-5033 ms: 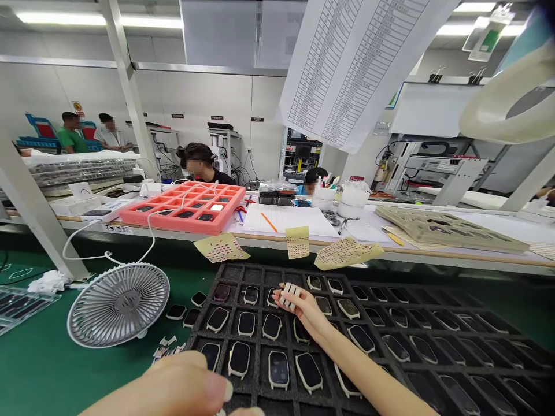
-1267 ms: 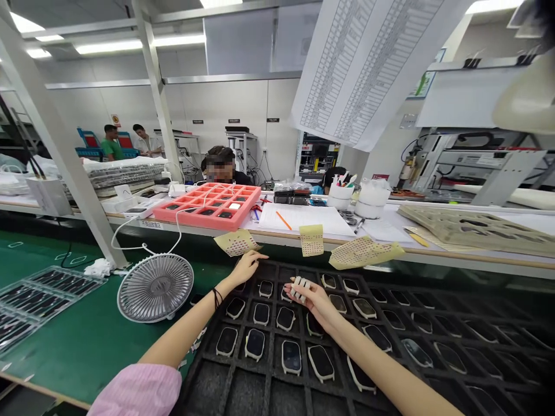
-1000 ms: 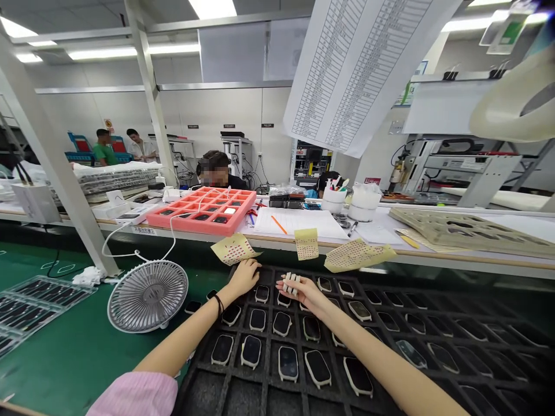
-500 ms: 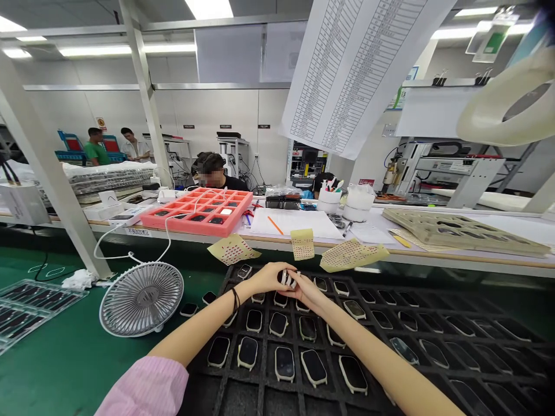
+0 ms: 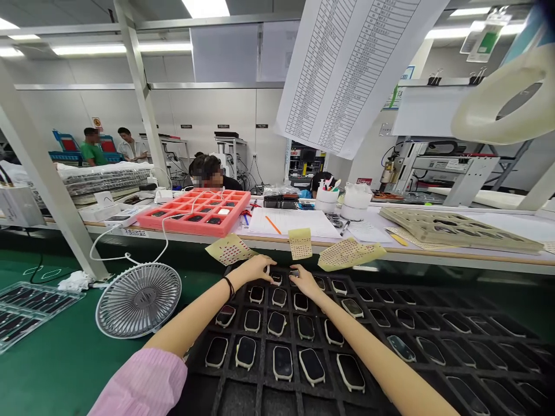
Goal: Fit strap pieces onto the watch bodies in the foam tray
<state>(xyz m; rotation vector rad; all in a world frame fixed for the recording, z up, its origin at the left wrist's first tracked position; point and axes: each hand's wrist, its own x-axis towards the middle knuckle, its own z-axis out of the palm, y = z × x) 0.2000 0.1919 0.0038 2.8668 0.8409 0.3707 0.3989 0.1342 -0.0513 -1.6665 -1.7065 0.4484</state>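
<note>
My left hand (image 5: 256,269) is at the far rows of a black foam tray (image 5: 277,401), fingers closed on a pale-rimmed piece seen edge-on, which looks like a watch case. Just below its fingertips a watch case (image 5: 276,279) lies in a cell. To the right, my right hand (image 5: 306,282) pinches a small dark-faced watch case (image 5: 294,273), mostly covered by the fingers. Rows of watch cases with dark screens and light frames fill the nearer cells, among them one watch case (image 5: 283,363) in front.
Yellow dotted sticker sheets (image 5: 300,244) hang from the shelf edge beyond the tray. On the shelf stand a red compartment tray (image 5: 195,211) and a beige tray (image 5: 459,228). A grey fan (image 5: 139,300) is at left; a tape roll (image 5: 498,104) hangs upper right. People sit and stand further back.
My hands were together over the tray, holding pale-rimmed pieces. They have moved apart, the left leftward and the right slightly right, and the watch case between them is uncovered.
</note>
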